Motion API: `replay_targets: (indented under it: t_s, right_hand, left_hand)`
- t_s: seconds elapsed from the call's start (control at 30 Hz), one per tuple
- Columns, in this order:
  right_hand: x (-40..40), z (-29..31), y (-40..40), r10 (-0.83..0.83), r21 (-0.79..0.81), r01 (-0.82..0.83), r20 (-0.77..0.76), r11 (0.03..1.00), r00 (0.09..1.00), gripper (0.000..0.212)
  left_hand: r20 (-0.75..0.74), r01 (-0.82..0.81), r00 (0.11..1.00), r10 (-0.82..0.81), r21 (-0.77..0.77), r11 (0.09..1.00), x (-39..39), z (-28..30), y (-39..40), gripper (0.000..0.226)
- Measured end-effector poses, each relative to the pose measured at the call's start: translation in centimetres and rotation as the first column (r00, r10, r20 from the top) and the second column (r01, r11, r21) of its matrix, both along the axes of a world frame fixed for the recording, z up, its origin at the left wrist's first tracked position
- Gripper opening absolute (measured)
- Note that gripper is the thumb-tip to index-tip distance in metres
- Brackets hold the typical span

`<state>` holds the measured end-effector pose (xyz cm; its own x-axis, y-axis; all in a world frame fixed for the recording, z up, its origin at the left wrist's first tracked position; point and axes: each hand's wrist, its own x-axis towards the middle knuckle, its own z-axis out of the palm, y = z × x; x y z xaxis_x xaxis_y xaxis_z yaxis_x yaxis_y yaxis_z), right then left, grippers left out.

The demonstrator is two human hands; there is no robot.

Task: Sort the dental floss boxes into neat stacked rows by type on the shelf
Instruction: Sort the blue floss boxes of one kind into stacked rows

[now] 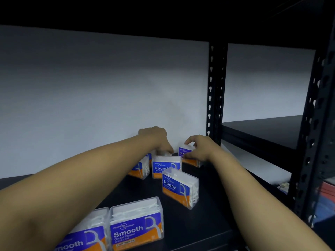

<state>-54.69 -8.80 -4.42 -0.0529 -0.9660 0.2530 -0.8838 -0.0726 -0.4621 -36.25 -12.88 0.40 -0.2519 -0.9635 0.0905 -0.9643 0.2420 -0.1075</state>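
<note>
Dark shelf (208,205), white wall (90,96) behind, black perforated upright (215,91).

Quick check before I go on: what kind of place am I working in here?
Probably a stockroom or shop storage bay. You are reaching into black metal racking with a slotted upright, the shelf holds many identical retail floss boxes, such as a Smooth box and a Round box, against a plain white wall.

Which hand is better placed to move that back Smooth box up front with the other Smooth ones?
Right hand, probably: its fingers already pinch the back Smooth box. The left hand is at other boxes beside it.
</note>
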Motion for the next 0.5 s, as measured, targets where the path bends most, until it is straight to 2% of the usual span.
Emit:
replay_targets:
  t_s: [0.13,0.37,0.5]
  right_hand:
    - [-0.1,-0.1,-0.3,0.0,0.003,0.0,0.008,1.0,1.0,0.058]
    - [-0.3,0.1,-0.4,-0.015,0.015,0.015,0.022,1.0,1.0,0.06]
    - [-0.4,0.1,-0.4,-0.02,0.022,0.019,0.021,1.0,1.0,0.061]
  left_hand:
    - [-0.01,0.07,0.998,-0.069,0.104,0.992,-0.4,0.7,0.4,0.058]
    - [-0.235,0.253,0.953,-0.191,0.27,0.929,1.2,1.7,-0.6,0.031]
    - [-0.218,0.32,0.939,-0.265,0.273,0.907,1.3,1.9,-0.8,0.055]
